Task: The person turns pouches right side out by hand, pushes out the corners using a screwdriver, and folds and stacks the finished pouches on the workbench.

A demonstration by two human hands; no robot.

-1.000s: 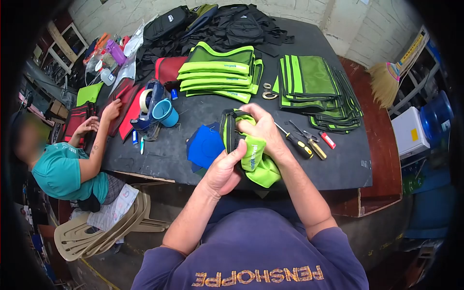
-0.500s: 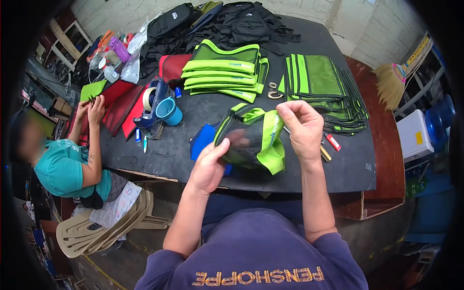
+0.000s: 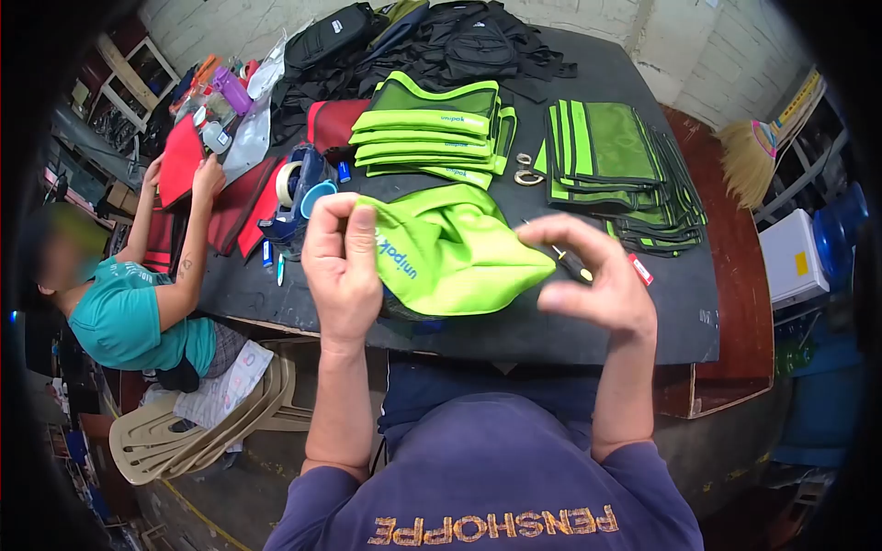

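A bright green fabric pouch [image 3: 464, 253] with black mesh and blue "unipak" lettering is held above the near part of the table. My left hand [image 3: 342, 266] pinches its left upper edge between thumb and fingers. Beside the pouch's right corner, my right hand [image 3: 602, 280] has its thumb and fingers spread, with nothing gripped between them. A small dark tool [image 3: 573, 265] lies on the table, partly hidden behind that hand. Just beyond the pouch rises a stack of similar green pouches [image 3: 423, 129].
More green mesh pieces [image 3: 611, 151] are piled at right, near metal loops [image 3: 527, 176] and a small red item [image 3: 640, 269]. A tape dispenser [image 3: 289, 197] and blue cup [image 3: 318, 196] stand left. A co-worker [image 3: 138, 312] holds a red piece [image 3: 181, 163]. Black bags [image 3: 473, 46] lie behind.
The pouch has turned so its plain green side shows, and its lettering is now at left. My left hand moved up to its edge. My right hand let go and spread its fingers.
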